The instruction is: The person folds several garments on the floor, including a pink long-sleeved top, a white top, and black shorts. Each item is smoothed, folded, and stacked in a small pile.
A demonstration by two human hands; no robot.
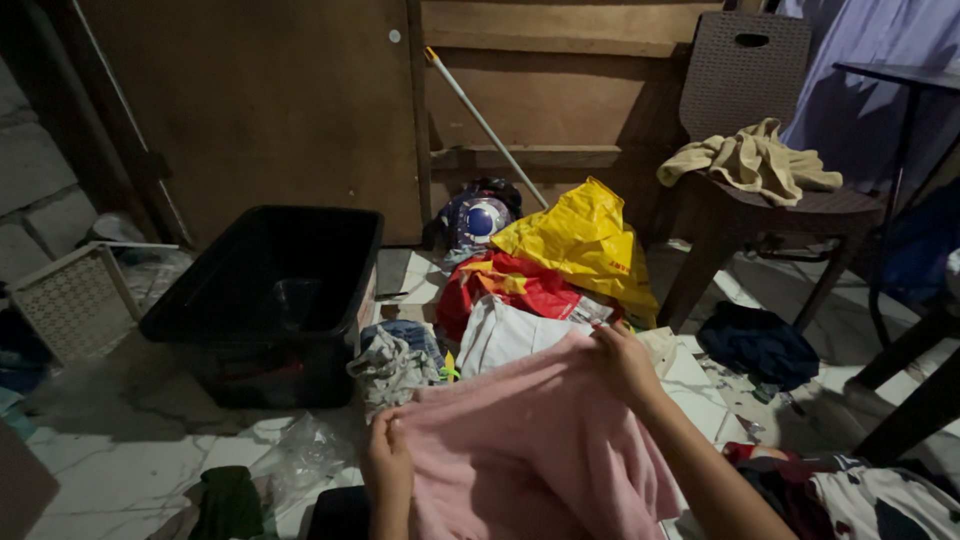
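Gripping a pink cloth (530, 450) — lower part cut off — both hands.

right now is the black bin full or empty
Nearly empty: the black bin stands open, its dark interior showing only something clear like a cup, while clothes lie heaped on the floor beside it.

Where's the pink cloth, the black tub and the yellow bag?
pink cloth (530, 450): head view, on the middle of the fabric.
black tub (200, 305): head view, on its near left wall.
yellow bag (585, 240): head view, on its crinkled middle.
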